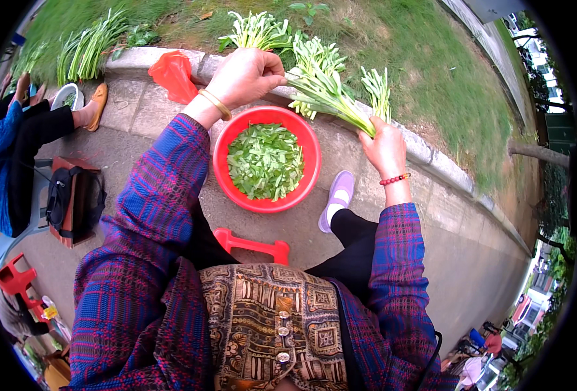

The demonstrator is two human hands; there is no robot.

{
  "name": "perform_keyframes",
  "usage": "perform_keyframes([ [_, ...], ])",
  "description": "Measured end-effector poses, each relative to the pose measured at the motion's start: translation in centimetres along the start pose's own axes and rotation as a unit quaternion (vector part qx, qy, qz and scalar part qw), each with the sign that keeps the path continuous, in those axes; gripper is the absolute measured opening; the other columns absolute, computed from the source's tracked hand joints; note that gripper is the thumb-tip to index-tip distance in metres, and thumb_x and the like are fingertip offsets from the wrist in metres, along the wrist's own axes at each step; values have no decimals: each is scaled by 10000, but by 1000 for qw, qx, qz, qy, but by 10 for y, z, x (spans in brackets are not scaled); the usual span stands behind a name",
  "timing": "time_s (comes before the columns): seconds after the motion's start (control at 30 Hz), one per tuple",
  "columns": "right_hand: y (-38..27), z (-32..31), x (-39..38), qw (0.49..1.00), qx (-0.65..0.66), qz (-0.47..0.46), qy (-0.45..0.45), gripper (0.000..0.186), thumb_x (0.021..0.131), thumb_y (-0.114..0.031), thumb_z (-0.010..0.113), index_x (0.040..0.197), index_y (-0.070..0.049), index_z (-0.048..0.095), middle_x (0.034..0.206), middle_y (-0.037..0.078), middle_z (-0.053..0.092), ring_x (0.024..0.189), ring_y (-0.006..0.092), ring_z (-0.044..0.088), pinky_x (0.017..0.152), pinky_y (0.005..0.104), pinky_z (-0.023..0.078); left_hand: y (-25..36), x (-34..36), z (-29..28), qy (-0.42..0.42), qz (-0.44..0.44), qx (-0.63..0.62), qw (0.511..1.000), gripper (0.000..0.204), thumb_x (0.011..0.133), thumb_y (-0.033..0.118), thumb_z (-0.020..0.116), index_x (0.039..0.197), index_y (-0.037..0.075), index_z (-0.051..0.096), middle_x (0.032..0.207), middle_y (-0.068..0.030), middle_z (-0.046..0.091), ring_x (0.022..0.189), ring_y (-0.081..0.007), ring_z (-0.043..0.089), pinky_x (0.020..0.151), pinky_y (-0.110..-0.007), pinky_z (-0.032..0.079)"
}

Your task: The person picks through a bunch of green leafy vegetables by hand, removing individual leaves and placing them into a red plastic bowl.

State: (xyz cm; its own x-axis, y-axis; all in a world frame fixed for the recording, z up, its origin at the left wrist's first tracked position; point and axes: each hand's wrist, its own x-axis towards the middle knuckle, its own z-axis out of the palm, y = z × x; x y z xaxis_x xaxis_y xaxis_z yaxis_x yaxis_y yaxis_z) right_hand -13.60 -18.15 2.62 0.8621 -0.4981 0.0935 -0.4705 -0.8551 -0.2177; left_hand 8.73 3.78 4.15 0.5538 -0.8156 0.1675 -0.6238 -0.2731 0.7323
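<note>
Grey pavement (461, 260) spreads through the middle and right of the frame, and a strip of grass (412, 65) runs along the top behind a stone kerb (445, 161). Over at the left edge I see another person (44, 130) sitting, in blue and black. Just above the centre stands a red basin (310, 146), with cut green leaves (266, 161) heaped inside it. Below it, in front of the wearer's patterned apron, part of a low red stool (256, 246) shows. The bunch of green stalks (327, 88) is at upper centre-right, slanting above the basin's right side, with more stalks (259, 32) lying by the kerb at top centre. A crumpled red plastic bag (173, 77) sits upper left of the basin. The right hand (385, 146) has its fingers closed round the lower end of the bunch; the left hand (244, 78), at its other end, has curled fingers with thumb close to forefinger, though I can't tell whether they're pinching a stalk. A gold bangle (215, 104) rings the left wrist, and small red beads (394, 178) the right
</note>
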Motion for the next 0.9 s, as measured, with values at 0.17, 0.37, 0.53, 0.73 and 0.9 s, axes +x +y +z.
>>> perform_keyframes([
  [0.17, 3, 2, 3, 1000, 8, 12, 2, 231, 802, -281, 666, 867, -67, 610, 738, 199, 638, 754, 409, 629, 642, 492, 497, -6, 1, 4, 11, 19, 8, 1000, 85, 816, 87, 672, 799, 6, 652, 643, -1, 602, 583, -61, 528, 542, -256, 448],
  [0.37, 12, 11, 7, 997, 70, 17, 20, 280, 805, -298, 674, 934, -53, 627, 761, 221, 639, 761, 416, 628, 650, 486, 501, -3, 4, 8, 83, -55, -108, 989, 101, 839, 107, 673, 853, 6, 681, 660, 30, 604, 594, -36, 500, 534, -239, 438],
  [0.53, 18, 13, 11, 988, 142, 57, 24, 292, 811, -275, 672, 994, -48, 648, 774, 211, 651, 734, 376, 646, 639, 438, 500, -9, 9, 2, 162, -88, -153, 971, 115, 866, 120, 665, 880, 8, 686, 709, 44, 612, 628, -27, 505, 553, -209, 426],
  [0.73, 28, 15, 14, 896, 426, 121, -46, 254, 873, -252, 652, 973, -19, 642, 653, 17, 582, 520, 104, 493, 495, 292, 404, 3, -3, 1, -171, -14, -106, 979, 187, 854, 198, 677, 875, 13, 692, 744, -13, 661, 694, -74, 575, 644, -260, 481],
  [0.9, 3, -8, 7, 766, 611, 132, -150, 217, 923, -246, 604, 955, -32, 600, 589, -64, 437, 476, 37, 386, 446, 209, 326, 15, -10, 27, -223, 38, -11, 974, 379, 845, 371, 677, 947, 6, 667, 795, -112, 663, 721, -183, 632, 681, -312, 498],
])
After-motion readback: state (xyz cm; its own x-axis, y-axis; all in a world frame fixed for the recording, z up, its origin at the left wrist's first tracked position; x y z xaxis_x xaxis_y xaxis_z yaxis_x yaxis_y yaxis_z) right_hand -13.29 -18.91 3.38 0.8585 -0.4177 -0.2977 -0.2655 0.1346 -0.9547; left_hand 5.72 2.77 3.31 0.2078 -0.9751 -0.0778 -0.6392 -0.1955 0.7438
